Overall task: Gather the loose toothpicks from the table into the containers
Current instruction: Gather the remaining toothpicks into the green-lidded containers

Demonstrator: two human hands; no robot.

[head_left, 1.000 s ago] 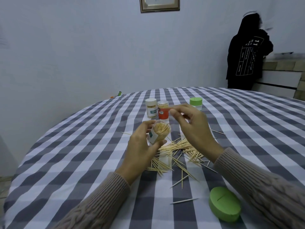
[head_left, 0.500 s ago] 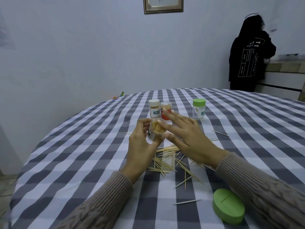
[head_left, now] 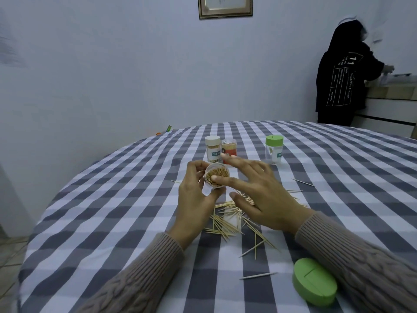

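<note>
Since half a second ago, right hand (head_left: 266, 197) has spread flatter, one fingertip now lying across the mouth of the open container (head_left: 217, 177). That container, packed with toothpicks, sits at frame centre, gripped by the curled fingers and thumb of the left hand (head_left: 194, 197). Right-hand fingers are straight, holding nothing. Loose toothpicks (head_left: 228, 222) lie scattered on the checked surface (head_left: 112, 211) just below both hands. Three capped containers (head_left: 229, 150) stand behind, toward upper centre. A green lid (head_left: 314, 288) rests at lower right. A person in black (head_left: 338, 75) stands upper right.
</note>
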